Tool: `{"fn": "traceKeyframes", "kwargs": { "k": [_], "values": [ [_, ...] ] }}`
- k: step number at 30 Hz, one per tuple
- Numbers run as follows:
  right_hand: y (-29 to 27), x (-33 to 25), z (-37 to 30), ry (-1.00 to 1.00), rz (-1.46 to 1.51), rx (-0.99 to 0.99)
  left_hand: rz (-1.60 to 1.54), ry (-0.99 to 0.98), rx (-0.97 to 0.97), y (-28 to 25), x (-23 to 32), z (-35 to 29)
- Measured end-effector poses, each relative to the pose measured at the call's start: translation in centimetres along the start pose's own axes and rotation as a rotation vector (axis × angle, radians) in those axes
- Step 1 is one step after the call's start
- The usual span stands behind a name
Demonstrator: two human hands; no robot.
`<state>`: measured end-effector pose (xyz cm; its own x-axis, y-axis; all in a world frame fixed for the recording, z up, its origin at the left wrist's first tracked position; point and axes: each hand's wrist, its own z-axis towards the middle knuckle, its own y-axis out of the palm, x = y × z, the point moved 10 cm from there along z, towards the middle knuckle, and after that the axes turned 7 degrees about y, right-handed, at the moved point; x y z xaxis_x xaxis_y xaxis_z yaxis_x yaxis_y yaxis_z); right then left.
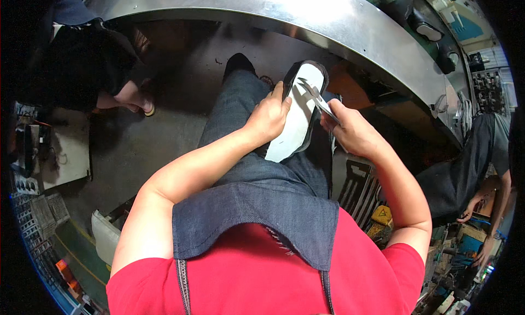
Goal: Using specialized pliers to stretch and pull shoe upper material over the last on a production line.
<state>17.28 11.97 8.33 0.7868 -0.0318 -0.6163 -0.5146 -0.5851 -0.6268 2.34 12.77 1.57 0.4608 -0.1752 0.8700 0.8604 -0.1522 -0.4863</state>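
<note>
A dark shoe upper with a white sole board [295,122] facing up rests on my lap, its toe pointing away from me. My left hand [268,118] grips the shoe by its left edge, with the fingertips by the white board and the rest of the grip hidden. In my right hand [354,130] is a pair of metal pincers [314,95], closed in by my fingers round the handles. The jaws lie over the white board, near its toe end. Whether they touch it I cannot tell.
A curved-looking metal bench [350,33] runs across the far side, with dark shoes [427,27] beyond it at the far right. Another person [465,167] sits at the right, near cluttered tools. Someone in dark clothes [82,63] is at the far left. A slatted rack [358,186] stands by my right leg.
</note>
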Motion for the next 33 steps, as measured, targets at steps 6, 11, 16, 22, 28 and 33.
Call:
{"fn": "traceKeyframes", "kwargs": {
  "k": [6,11,16,22,28,33],
  "values": [
    [-0.4,-2.4,1.0,-0.051,-0.427,-0.110,-0.011,-0.010,0.007,0.1,0.3,0.1],
    [-0.6,-3.2,2.0,-0.021,-0.663,-0.084,0.009,-0.054,0.007,0.5,-0.1,-0.2],
    [0.6,3.2,3.1,-0.180,-0.407,-0.020,0.039,0.005,0.030,0.6,0.1,-0.1],
    [0.4,4.5,3.5,-0.266,-0.330,0.116,-0.312,0.029,0.069,0.8,-1.5,0.7],
    [0.9,6.1,3.2,-0.191,-0.230,0.109,-0.526,-0.239,-0.111,3.4,-3.7,1.7],
    [1.0,5.3,0.1,-0.179,-0.076,0.120,-0.320,-0.149,-0.175,3.5,-3.1,2.2]
  ]
}}
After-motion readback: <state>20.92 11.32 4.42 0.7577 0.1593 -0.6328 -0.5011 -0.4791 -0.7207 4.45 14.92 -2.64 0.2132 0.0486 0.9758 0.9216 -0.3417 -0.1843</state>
